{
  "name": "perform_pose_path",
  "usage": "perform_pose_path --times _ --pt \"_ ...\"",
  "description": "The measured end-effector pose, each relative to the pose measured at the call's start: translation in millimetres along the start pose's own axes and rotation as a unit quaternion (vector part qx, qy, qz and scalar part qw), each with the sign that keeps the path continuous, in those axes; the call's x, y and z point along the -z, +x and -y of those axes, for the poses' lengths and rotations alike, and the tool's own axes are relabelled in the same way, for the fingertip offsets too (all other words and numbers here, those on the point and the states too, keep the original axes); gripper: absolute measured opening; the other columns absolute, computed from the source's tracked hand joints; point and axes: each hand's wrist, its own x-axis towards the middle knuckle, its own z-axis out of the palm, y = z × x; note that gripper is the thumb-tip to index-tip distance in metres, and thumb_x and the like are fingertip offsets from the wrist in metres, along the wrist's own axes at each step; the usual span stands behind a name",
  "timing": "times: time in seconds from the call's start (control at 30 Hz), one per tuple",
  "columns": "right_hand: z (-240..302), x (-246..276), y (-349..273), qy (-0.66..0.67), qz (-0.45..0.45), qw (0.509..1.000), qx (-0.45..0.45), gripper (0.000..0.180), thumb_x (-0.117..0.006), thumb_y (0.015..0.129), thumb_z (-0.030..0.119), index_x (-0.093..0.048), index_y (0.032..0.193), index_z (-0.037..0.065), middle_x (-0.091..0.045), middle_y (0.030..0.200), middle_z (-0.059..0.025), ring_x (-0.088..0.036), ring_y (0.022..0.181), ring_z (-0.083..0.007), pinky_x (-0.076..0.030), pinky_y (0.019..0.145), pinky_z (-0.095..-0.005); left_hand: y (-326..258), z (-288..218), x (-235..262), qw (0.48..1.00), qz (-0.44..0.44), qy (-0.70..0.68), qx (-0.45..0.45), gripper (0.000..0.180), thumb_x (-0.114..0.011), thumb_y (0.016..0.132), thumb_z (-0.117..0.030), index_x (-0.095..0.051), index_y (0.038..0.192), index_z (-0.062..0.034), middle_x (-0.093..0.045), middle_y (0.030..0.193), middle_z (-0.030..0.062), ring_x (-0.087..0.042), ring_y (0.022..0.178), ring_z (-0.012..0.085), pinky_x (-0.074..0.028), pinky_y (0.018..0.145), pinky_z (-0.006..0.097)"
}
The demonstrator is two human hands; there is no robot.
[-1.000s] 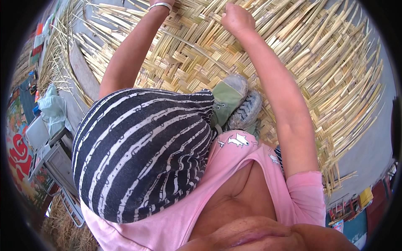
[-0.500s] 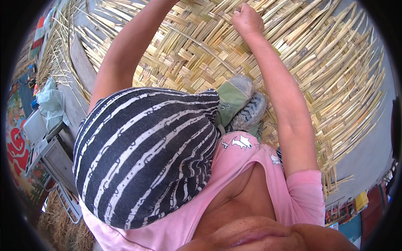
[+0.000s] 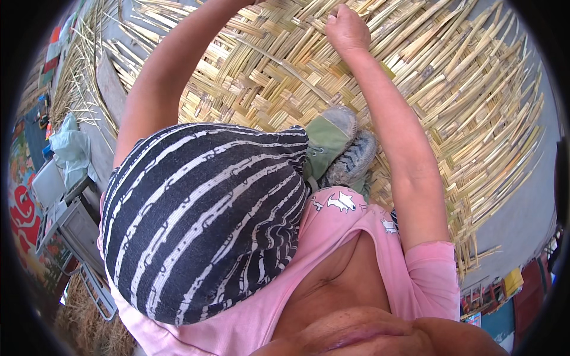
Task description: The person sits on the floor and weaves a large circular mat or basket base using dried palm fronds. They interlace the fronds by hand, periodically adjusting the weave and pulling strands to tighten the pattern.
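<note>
Spread over the ground is a mat [image 3: 270,89] woven from flat split reeds in a zigzag pattern, its loose strip ends [image 3: 493,113] fanning out at the right. My right hand [image 3: 347,29] is closed in a fist over the far part of the mat, thumb side uppermost. Whatever its fingers hold is hidden. My left forearm [image 3: 172,59] reaches forward, and the hand itself lies past the upper edge of the picture. A single long strip [image 3: 285,64] runs slantwise across the weave between my arms.
My green shoes [image 3: 329,136] with grey toes rest on the mat. Loose thin reeds [image 3: 77,89] lie at the far left, beside a flat grey board [image 3: 111,86]. Farther left are a grey chair [image 3: 77,228] and a pale plastic bag [image 3: 71,148]. Dry straw [image 3: 95,323] lies behind the chair.
My right fist has shifted slightly to the left. My left arm has also swung a little to the left. The mat looks much the same.
</note>
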Motion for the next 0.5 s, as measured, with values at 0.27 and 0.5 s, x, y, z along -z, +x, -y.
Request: perform_pose_path --times 0.27,0.5 --pt "-7.6 -6.9 0.7 -0.007 -0.030 1.000 0.007 0.023 -0.060 0.094 0.025 -0.064 0.108 0.008 -0.068 0.109 -0.0194 -0.066 0.102 -0.0402 -0.053 0.088 -0.0517 9.5 -10.2 63.7 0.980 0.174 -0.062 0.069 0.037 -0.062 0.094 -0.040 -0.073 0.123 -0.0198 -0.073 0.124 0.0101 -0.067 0.118 0.0309 -0.051 0.101 0.043" --pt "-7.6 4.1 -0.7 -0.018 -0.005 0.999 0.026 0.025 -0.059 0.093 0.023 -0.066 0.113 0.011 -0.068 0.108 -0.0198 -0.067 0.103 -0.0397 -0.053 0.088 -0.0515 22.3 -6.1 44.8 0.977 0.206 -0.059 0.017 0.033 -0.063 0.093 -0.036 -0.078 0.116 -0.0186 -0.073 0.122 0.0103 -0.067 0.114 0.0319 -0.051 0.100 0.042"
